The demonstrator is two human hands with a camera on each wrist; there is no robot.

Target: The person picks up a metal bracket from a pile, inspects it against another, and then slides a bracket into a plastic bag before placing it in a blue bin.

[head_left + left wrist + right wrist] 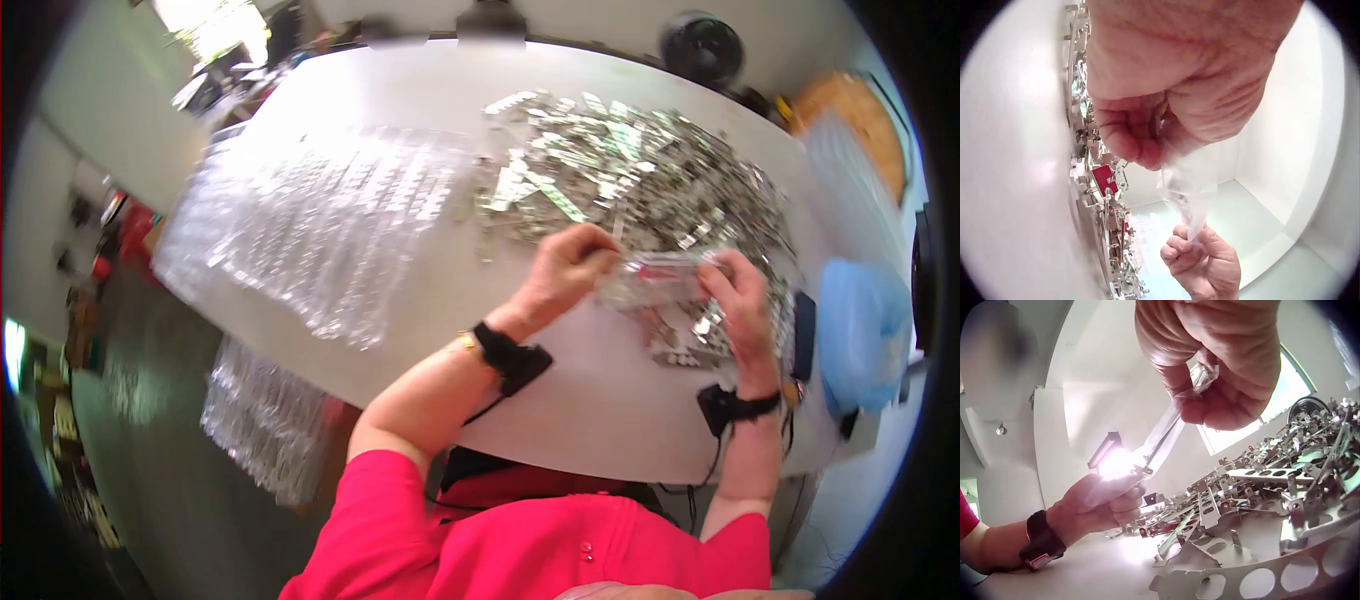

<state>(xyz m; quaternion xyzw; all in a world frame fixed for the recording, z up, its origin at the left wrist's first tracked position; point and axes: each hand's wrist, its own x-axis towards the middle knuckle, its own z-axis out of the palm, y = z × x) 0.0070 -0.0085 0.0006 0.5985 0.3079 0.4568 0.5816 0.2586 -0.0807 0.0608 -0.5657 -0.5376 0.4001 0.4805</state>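
A clear plastic bag (655, 282) is stretched between the two hands, over the near edge of a heap of metal brackets (660, 170). My left hand (572, 265) pinches one end with curled fingers; my right hand (738, 290) pinches the other between thumb and fingers. Seen from the right wrist, a thin metal piece (1159, 445) shows within the bag's film. The left wrist view has the bag (1186, 187) hanging from my left fingers toward the right hand (1207, 262). Loose brackets with round holes (1257, 581) lie below the hands.
Rows of clear plastic packs (330, 220) cover the table's left side. More packs (265, 420) stand lower down, beyond the table's left edge. At the right are a light-blue plastic item (862, 335) and a dark box-like object (804, 335). A black fan (703, 48) stands behind the table.
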